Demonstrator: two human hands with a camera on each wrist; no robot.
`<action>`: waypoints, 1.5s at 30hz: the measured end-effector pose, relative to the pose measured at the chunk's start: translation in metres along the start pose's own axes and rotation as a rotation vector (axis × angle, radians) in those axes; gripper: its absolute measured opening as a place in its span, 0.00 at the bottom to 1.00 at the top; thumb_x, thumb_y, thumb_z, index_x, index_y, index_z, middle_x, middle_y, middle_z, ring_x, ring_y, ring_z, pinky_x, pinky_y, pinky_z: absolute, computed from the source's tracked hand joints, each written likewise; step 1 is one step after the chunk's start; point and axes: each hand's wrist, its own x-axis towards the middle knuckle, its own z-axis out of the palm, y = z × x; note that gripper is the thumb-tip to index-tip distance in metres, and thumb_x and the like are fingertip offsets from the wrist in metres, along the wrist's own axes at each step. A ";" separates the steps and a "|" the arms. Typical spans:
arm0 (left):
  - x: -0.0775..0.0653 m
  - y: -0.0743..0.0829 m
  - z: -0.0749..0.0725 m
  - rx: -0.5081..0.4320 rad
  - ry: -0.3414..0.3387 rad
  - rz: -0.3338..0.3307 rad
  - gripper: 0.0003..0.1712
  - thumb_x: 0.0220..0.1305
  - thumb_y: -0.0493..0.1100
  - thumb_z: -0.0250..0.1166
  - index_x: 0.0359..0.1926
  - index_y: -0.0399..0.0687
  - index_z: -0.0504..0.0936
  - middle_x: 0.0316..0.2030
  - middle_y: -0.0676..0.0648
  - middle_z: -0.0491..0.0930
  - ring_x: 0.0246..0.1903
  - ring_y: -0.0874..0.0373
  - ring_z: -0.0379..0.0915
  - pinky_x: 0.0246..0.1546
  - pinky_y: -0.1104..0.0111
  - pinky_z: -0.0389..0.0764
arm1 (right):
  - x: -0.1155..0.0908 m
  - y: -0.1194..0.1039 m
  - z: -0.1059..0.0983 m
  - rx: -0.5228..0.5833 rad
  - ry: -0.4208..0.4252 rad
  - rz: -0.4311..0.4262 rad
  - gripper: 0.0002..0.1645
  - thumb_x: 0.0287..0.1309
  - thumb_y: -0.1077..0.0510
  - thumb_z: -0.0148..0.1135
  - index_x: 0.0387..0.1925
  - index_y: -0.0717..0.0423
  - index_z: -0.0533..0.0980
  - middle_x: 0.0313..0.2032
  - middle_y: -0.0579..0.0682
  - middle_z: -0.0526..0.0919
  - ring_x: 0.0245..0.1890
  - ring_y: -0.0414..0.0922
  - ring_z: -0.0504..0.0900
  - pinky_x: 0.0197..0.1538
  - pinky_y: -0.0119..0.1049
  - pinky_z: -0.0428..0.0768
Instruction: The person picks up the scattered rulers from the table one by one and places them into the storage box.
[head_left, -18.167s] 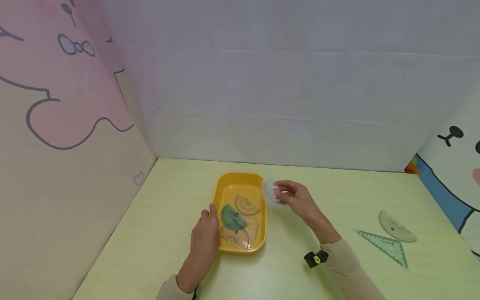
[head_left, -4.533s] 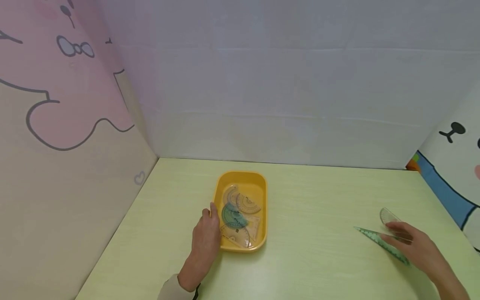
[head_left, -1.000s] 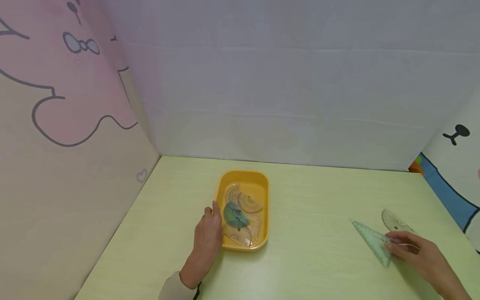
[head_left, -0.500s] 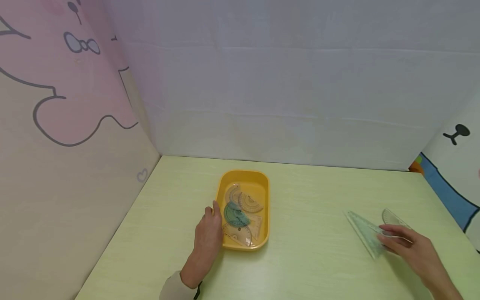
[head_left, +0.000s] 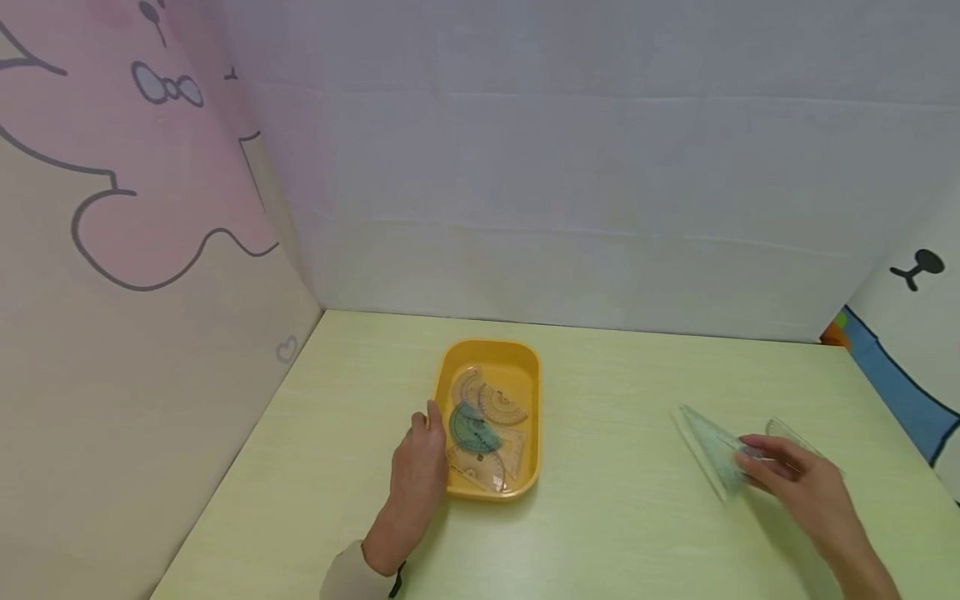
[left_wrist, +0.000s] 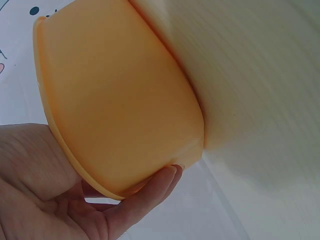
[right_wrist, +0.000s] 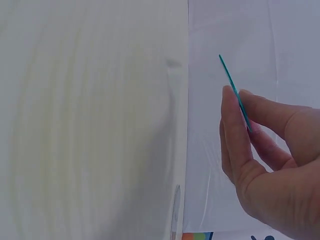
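My left hand [head_left: 416, 473] grips the left side of a yellow tray [head_left: 538, 417]; in the left wrist view its fingers lie against the tray's outer wall [left_wrist: 120, 100]. Inside the tray are a teal protractor [head_left: 468, 432], several clear protractors [head_left: 501, 407] and a clear set square [head_left: 514, 454], partly overlapping. At the right, my right hand [head_left: 808, 487] pinches a green set square [head_left: 707, 446] by one end, tilted and raised off the table. Seen edge-on in the right wrist view, the set square [right_wrist: 230, 80] stands between thumb and fingers.
Behind the right hand a clear protractor [head_left: 782, 430] lies on the pale table [head_left: 622, 400], partly hidden by that hand. A white wall [head_left: 570, 200] closes the back, and patterned panels stand at the left [head_left: 172, 358] and right [head_left: 892, 308].
The right hand has lifted the green set square and moved it left and away from the clear protractor. The left hand stays on the tray. Earlier, another clear protractor went into the tray.
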 end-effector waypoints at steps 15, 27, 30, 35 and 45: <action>0.000 0.000 -0.001 -0.013 -0.025 -0.008 0.33 0.50 0.22 0.74 0.59 0.22 0.75 0.38 0.32 0.77 0.25 0.46 0.80 0.22 0.60 0.83 | 0.007 -0.017 0.019 0.221 0.065 0.016 0.23 0.62 0.58 0.73 0.57 0.61 0.80 0.41 0.32 0.83 0.37 0.32 0.86 0.40 0.31 0.85; 0.000 0.001 -0.001 -0.013 -0.034 -0.021 0.31 0.53 0.22 0.73 0.59 0.23 0.75 0.37 0.33 0.76 0.25 0.47 0.79 0.23 0.60 0.83 | 0.013 -0.033 0.036 0.391 0.026 -0.026 0.21 0.61 0.63 0.72 0.55 0.62 0.80 0.43 0.35 0.85 0.38 0.33 0.86 0.41 0.30 0.85; 0.001 0.001 -0.001 -0.011 -0.031 -0.021 0.31 0.52 0.22 0.73 0.58 0.23 0.76 0.38 0.33 0.77 0.25 0.46 0.79 0.23 0.60 0.83 | 0.016 -0.037 0.041 0.358 0.017 -0.033 0.23 0.62 0.62 0.71 0.58 0.65 0.78 0.44 0.34 0.85 0.39 0.32 0.86 0.42 0.30 0.85; 0.000 0.000 -0.001 -0.012 -0.021 -0.012 0.31 0.51 0.22 0.73 0.58 0.22 0.76 0.38 0.33 0.77 0.24 0.47 0.79 0.22 0.60 0.83 | 0.017 -0.043 0.048 0.414 0.006 -0.088 0.22 0.63 0.64 0.70 0.57 0.68 0.78 0.44 0.38 0.86 0.40 0.34 0.87 0.42 0.32 0.85; 0.000 0.000 -0.001 -0.024 -0.024 0.000 0.33 0.50 0.22 0.75 0.59 0.22 0.75 0.38 0.32 0.77 0.25 0.46 0.79 0.23 0.60 0.83 | 0.021 -0.054 0.063 0.432 0.016 -0.092 0.23 0.64 0.66 0.68 0.57 0.72 0.76 0.44 0.38 0.86 0.39 0.33 0.86 0.42 0.32 0.85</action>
